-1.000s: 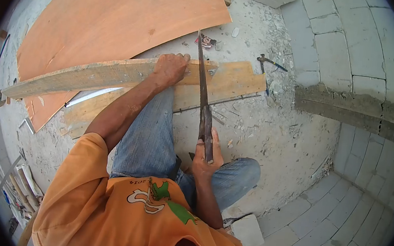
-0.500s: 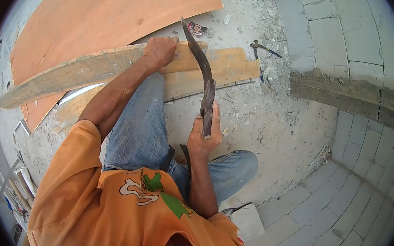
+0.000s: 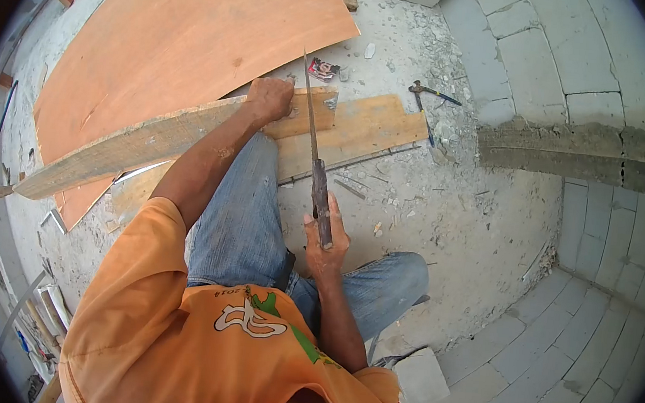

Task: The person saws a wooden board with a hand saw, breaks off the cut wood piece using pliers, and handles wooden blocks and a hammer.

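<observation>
My right hand (image 3: 326, 250) is closed round the dark handle of a curved hand saw (image 3: 317, 174). Its narrow blade points away from me, seen almost edge-on, and crosses in front of a long wooden plank (image 3: 142, 141) near the plank's right end. Whether the teeth touch the wood I cannot tell. My left hand (image 3: 271, 99) is closed on the plank's upper edge, just left of the blade. The plank stands on edge, running leftward past my bent knee.
A large plywood sheet (image 3: 199, 34) lies behind the plank. A flat board (image 3: 376, 125) is on the floor at the right, with open pincers (image 3: 435, 94) beyond it. Rubble and a crumpled wrapper (image 3: 323, 69) lie nearby. A block wall (image 3: 538, 59) stands at the right.
The saw has turned from showing its curved side to nearly edge-on, and my right hand has moved slightly lower. My left hand keeps its hold on the plank. The view has shifted a little.
</observation>
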`<state>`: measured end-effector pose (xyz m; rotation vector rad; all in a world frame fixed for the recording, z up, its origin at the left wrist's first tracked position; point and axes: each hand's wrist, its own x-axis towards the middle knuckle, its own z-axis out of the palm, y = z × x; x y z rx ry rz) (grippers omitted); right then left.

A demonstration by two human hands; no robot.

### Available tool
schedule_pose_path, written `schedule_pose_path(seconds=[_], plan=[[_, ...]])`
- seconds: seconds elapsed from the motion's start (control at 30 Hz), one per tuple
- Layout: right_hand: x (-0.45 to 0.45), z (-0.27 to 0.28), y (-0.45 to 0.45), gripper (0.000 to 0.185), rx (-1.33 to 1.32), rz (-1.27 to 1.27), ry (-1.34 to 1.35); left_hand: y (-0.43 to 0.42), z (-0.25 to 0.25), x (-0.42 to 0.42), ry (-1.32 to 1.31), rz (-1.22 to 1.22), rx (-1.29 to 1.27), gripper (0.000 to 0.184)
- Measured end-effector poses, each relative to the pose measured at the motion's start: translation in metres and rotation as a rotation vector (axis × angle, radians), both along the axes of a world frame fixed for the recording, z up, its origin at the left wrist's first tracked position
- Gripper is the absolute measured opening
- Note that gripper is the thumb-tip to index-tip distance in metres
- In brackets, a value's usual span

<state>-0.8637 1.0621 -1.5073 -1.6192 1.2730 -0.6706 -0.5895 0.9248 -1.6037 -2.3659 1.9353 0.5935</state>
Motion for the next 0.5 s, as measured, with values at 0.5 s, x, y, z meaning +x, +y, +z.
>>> schedule_pose_path(seconds=[0.5], plan=[[-0.015,0.05,-0.011,0.044,-0.497,-0.032,0.097,-0.01,-0.002,0.017,-0.017,0.041,0.034,0.035]])
